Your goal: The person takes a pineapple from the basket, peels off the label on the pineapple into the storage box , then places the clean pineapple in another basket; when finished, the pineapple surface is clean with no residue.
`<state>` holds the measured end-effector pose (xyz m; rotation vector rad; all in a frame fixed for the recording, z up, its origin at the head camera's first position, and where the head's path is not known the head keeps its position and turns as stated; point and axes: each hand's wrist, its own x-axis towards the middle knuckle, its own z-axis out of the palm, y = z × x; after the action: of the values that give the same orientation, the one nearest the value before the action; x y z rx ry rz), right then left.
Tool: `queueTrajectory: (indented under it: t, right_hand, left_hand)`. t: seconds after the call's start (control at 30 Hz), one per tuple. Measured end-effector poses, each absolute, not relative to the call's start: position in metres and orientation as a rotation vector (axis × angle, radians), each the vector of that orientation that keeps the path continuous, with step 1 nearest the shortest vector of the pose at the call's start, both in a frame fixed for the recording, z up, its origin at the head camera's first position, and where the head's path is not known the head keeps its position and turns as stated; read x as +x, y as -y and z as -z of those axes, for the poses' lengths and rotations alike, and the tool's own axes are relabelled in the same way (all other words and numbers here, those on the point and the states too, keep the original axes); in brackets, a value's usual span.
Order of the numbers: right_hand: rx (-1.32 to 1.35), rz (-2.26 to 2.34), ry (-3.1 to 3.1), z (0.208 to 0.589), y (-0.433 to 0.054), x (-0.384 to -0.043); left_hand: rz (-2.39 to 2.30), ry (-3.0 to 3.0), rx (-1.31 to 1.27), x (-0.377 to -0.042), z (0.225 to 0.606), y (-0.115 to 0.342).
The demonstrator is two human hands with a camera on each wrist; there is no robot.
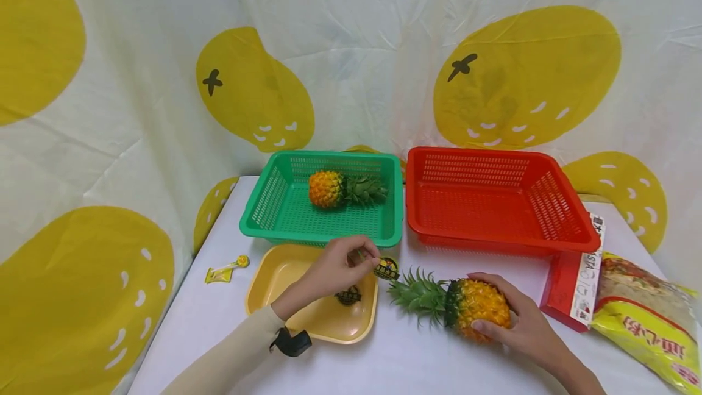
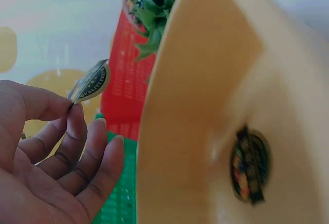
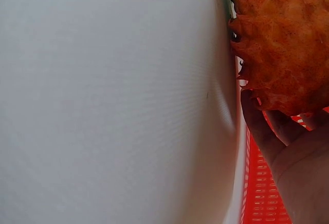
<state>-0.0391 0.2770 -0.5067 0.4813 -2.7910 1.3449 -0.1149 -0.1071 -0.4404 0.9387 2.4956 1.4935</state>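
Between thumb and index finger, my left hand [image 1: 341, 268] pinches a dark oval sticker [image 1: 387, 268], lettered in yellow, above the right rim of a yellow tray [image 1: 280, 273]. The left wrist view shows this sticker [image 2: 92, 84] bent at the fingertips. Another dark sticker [image 1: 348, 295] lies in the tray. My right hand [image 1: 521, 322] grips a pineapple [image 1: 484, 309] by its base, thumb on the near side and fingers over the far side. The pineapple lies sideways above the white table, its green leaves pointing left towards the held sticker.
Behind the tray, a green basket [image 1: 252, 218] holds another pineapple [image 1: 326, 189]. Beside it stands a red basket [image 1: 471, 203]. At the right are a red box [image 1: 565, 291] and a yellow food bag [image 1: 647, 316]. A wrapped lollipop [image 1: 227, 269] lies left of the tray.
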Motion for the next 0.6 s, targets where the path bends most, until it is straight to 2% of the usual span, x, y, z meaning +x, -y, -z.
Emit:
queueTrajectory:
  t: [0.6]
  right_hand:
    - [0.458,-1.342,2.811,0.505,-0.277,-0.037]
  left_hand:
    - [-1.306,-2.635,0.725,-0.114,0.453,0.167]
